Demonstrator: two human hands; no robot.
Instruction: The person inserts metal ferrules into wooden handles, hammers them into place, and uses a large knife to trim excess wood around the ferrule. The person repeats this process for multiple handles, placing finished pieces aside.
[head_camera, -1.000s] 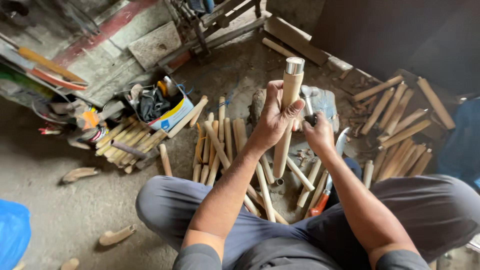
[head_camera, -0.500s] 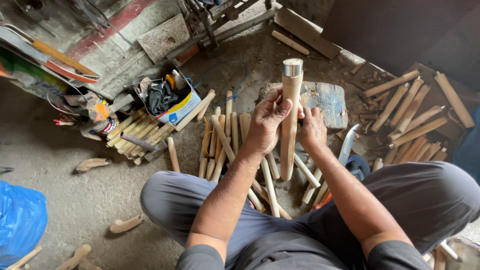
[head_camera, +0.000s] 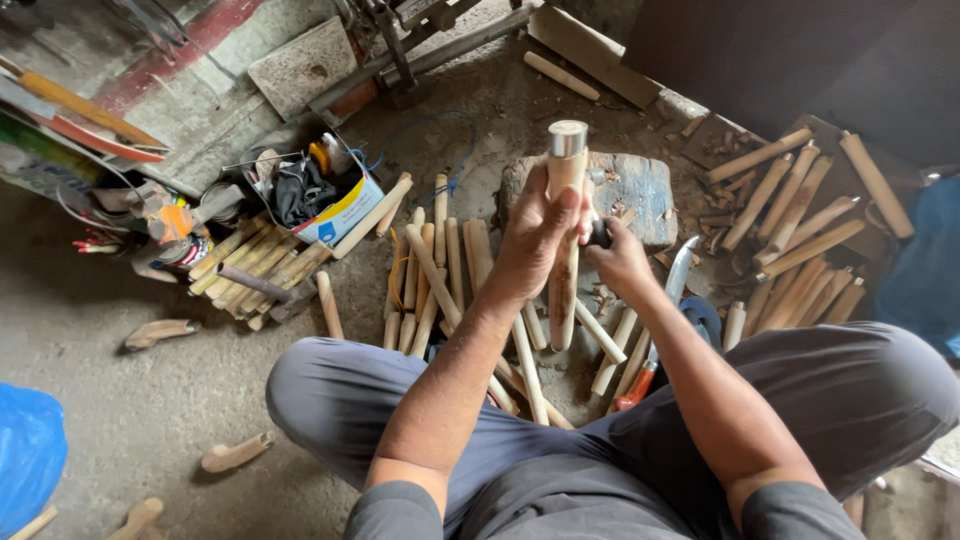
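I sit cross-legged on the floor. My left hand (head_camera: 535, 235) grips a long wooden handle (head_camera: 563, 290) held upright, with a shiny metal ferrule (head_camera: 567, 138) on its top end. My right hand (head_camera: 620, 258) sits just to the right of the handle at mid-height, closed around a small dark object (head_camera: 597, 234) that I cannot identify. A worn wooden block (head_camera: 640, 190) lies on the floor right behind both hands. Several more wooden handles (head_camera: 440, 275) lie on the ground below the hands and between my knees.
A knife with an orange grip (head_camera: 655, 335) lies by my right knee. More wooden handles (head_camera: 800, 225) are piled at the right and others (head_camera: 250, 270) at the left by a small box of odds and ends (head_camera: 320, 195). A blue bag (head_camera: 30, 450) sits at bottom left.
The view has shifted a little. Both hands stay on the upright handle, and the right hand has slid slightly lower beside it.
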